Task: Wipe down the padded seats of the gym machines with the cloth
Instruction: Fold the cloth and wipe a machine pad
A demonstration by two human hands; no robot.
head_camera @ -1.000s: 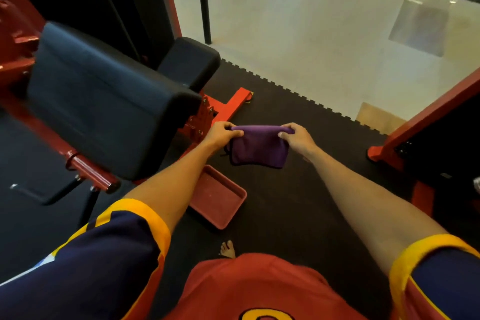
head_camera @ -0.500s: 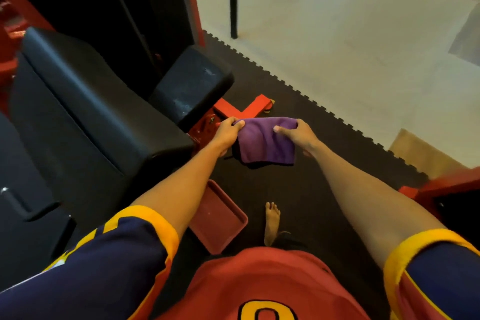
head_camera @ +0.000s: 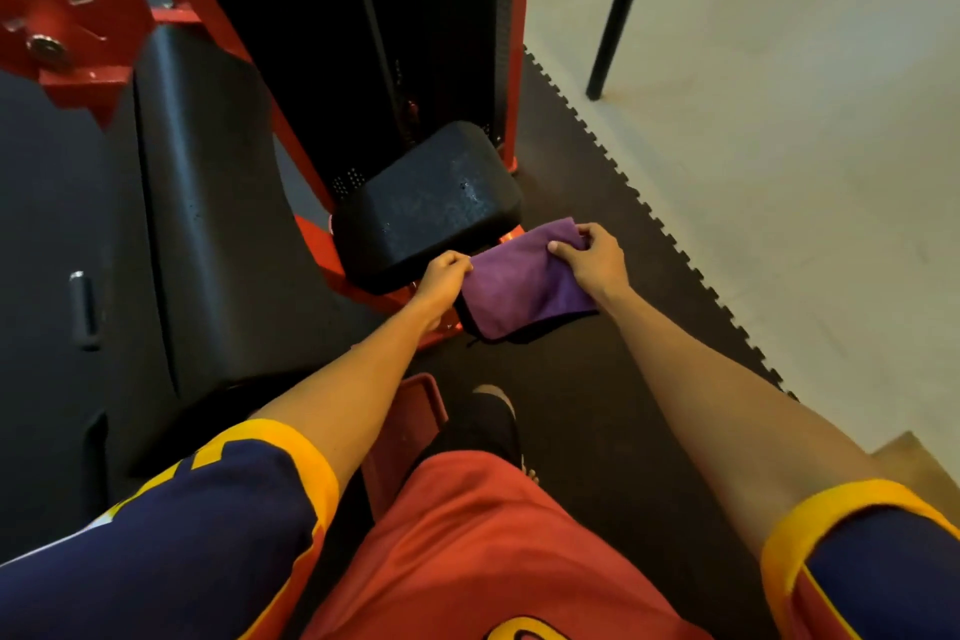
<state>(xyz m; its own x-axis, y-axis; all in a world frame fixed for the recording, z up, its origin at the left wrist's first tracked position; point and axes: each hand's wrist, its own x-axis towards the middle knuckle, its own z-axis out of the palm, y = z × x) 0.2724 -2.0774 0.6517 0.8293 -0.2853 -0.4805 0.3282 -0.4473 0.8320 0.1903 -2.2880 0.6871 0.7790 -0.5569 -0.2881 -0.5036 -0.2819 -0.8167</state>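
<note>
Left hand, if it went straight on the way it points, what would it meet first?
Probably the small black seat pad: the left hand, gripping the purple cloth, is right at its near edge. Depth is unclear, so it might pass just above.

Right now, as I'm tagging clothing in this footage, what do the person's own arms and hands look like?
Both arms are bare below short navy sleeves with broad yellow-orange cuffs; the left sleeve also shows yellow markings, the right sleeve a red panel. The left hand and right hand are bare: no gloves or watch visible.
</note>
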